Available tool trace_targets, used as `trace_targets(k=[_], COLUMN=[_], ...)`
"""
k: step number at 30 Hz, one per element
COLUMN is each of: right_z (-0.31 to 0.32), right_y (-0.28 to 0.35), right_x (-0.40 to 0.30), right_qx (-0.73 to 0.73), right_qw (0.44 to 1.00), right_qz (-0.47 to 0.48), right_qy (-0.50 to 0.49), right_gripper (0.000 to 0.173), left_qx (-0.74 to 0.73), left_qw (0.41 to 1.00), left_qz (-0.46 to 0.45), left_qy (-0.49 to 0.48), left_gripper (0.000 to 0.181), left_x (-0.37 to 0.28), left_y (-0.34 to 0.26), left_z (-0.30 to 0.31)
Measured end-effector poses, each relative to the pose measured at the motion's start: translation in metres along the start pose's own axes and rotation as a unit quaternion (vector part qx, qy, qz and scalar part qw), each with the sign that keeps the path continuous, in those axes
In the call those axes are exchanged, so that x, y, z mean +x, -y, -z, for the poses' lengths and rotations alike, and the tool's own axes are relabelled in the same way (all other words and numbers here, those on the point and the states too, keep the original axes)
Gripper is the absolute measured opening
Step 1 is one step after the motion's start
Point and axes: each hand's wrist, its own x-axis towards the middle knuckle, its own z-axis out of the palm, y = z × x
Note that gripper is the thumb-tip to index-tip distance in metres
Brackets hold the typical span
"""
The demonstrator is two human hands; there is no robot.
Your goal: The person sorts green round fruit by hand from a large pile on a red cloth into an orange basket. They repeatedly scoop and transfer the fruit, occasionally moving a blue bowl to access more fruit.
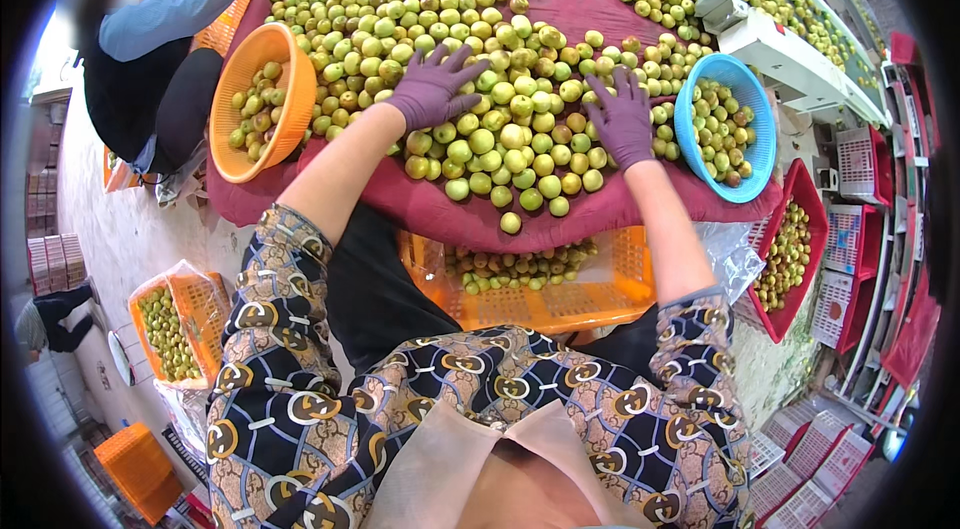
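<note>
Many round green-brown fruits, like jujubes [517, 105], lie heaped over a table covered in dark red cloth [480, 210]. My left hand [439, 87], in a purple glove, rests on the heap with its fingers spread. Further right, my right hand [621, 116], gloved alike, lies palm down on the fruit with fingers apart. Neither hand has a fruit visibly gripped; what is under the palms is hidden. To the left of my left hand an orange basin [300, 105] leans, partly filled with fruit. Beside my right hand stands a blue basket [684, 116] with fruit in it.
Below the table edge sits an orange crate [637, 266] holding fruit. A red crate [814, 229] of fruit stands at right, near a white sorting machine [795, 63]. Another person [176, 11] reaches onto the table at upper left. An orange crate [206, 311] stands on the floor at left.
</note>
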Motion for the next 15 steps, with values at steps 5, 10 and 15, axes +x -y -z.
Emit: trace_targets(k=[5,10,15], right_z=[-0.030,0.003,-0.009], right_y=[0.076,0.073,0.059], right_x=[-0.002,-0.026,0.066], right_qx=[0.145,0.136,0.247], right_qw=[0.988,0.988,0.965], right_qz=[0.035,0.078,0.017], right_qy=[-0.047,0.017,-0.082], right_gripper=[0.044,0.029,0.027], left_qx=[-0.012,-0.033,-0.293], left_qw=[0.999,0.996,0.934], left_qz=[0.023,0.028,0.097], left_qy=[0.034,0.079,-0.182], left_gripper=[0.072,0.068,0.031], left_x=[-0.006,-0.070,-0.095], left_y=[0.000,-0.032,0.001], left_z=[-0.021,0.003,0.002])
